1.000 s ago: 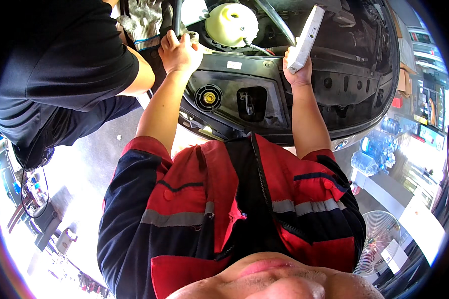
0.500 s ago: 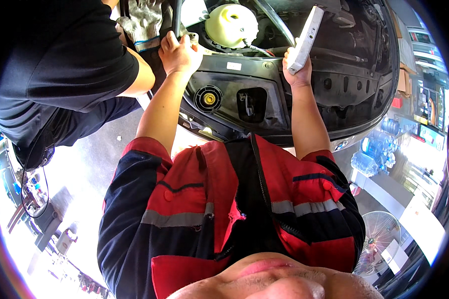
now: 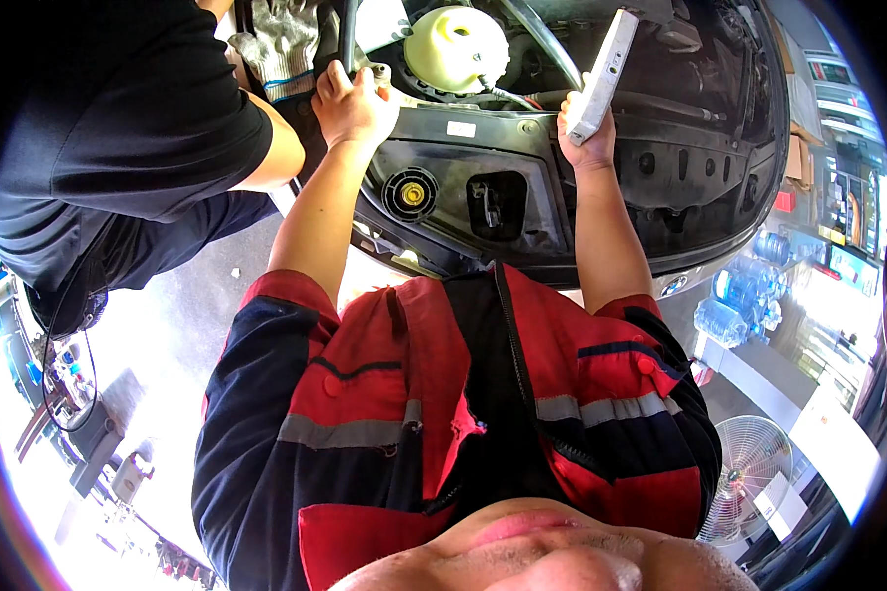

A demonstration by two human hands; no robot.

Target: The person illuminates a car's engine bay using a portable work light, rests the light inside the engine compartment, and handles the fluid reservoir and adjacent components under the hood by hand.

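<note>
My left hand is closed on the lower end of a black bar in the car's engine bay, beside a metal bracket. My right hand grips a silver rectangular metal bar, held tilted over the bay's right part. Between my hands are a pale yellow fluid reservoir, a dark front panel and a round black cap with a yellow centre. A grey work glove lies just left of my left hand.
A co-worker in dark clothes leans in close on my left. At the right, beyond the car, stand blue water jugs, cardboard boxes and a wire-guarded fan. Cluttered equipment lines the left edge.
</note>
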